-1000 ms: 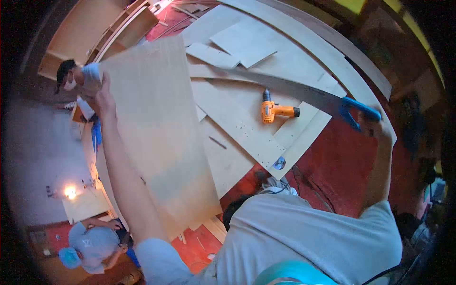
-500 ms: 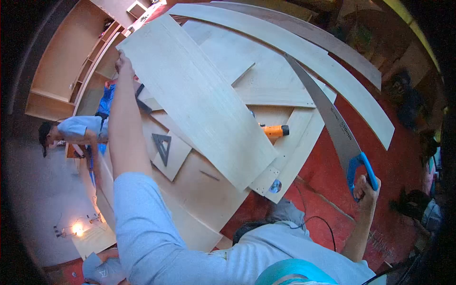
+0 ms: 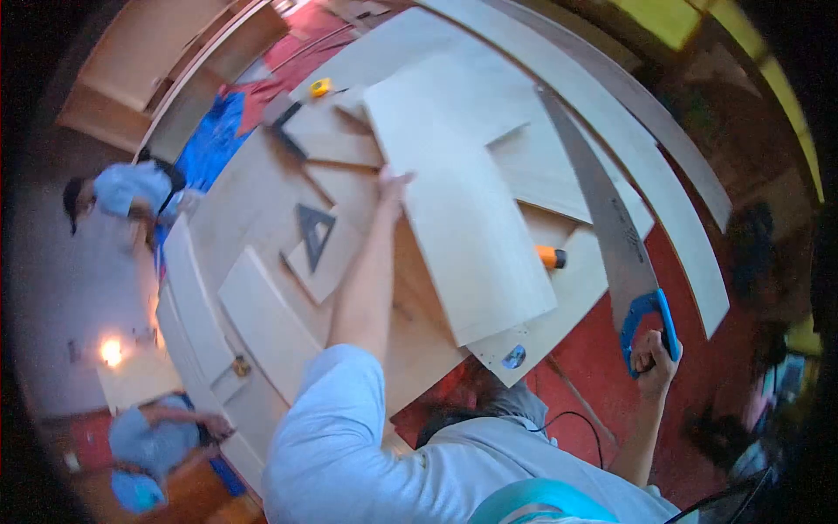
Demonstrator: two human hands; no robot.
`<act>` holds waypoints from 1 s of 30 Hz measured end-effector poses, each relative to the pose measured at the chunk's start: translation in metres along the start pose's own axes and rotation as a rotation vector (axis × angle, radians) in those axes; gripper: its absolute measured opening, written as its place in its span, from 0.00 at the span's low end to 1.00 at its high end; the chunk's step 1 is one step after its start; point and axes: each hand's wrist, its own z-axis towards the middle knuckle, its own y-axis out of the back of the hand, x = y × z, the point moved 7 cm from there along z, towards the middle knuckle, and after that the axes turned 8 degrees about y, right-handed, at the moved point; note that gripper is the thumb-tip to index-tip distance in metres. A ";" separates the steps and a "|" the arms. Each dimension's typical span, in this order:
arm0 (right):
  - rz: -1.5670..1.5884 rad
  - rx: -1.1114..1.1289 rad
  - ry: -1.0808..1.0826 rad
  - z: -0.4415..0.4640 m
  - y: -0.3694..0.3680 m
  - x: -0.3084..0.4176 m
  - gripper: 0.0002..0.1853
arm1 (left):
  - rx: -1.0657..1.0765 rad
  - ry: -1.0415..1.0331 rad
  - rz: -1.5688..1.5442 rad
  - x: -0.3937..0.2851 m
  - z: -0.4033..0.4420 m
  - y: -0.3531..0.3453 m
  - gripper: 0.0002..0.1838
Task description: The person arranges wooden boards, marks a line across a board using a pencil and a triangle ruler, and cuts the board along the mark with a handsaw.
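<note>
From where I stand, I see the person's left hand (image 3: 394, 188) closed on the left long edge of a plywood panel (image 3: 463, 210), and the right hand (image 3: 656, 360) wrapped around the blue handle of a handsaw (image 3: 613, 223). The panel is above loose boards, toward the near right corner of the table (image 3: 240, 196); whether it rests fully on them, I cannot tell. An orange tool end (image 3: 550, 257) shows from beneath its right side. Nearer to the left arm there is a black triangular square (image 3: 314, 236), and a yellow tape measure (image 3: 320, 86) is close to the far left edge of the table.

The long blade is beside the panel, with its tip over the boards, so a careless turn of the right wrist could scratch the wood, or bring the teeth toward the left forearm. The left hand holds one side only, therefore the panel could twist or slide on the uneven pieces, and it could push the orange tool. One co-worker (image 3: 131, 188) is by the table's left side, and a long board swung that way could hit this person
</note>
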 end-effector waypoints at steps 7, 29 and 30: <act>0.147 0.060 0.013 0.018 -0.080 -0.032 0.13 | -0.332 -0.203 0.554 0.033 -0.245 0.040 0.14; 0.090 0.487 -0.018 0.010 -0.301 -0.052 0.16 | -1.062 0.606 -0.318 0.288 -0.654 0.299 0.27; 0.104 0.512 -0.002 0.003 -0.304 -0.046 0.17 | -0.999 0.751 -0.294 0.274 -0.660 0.302 0.27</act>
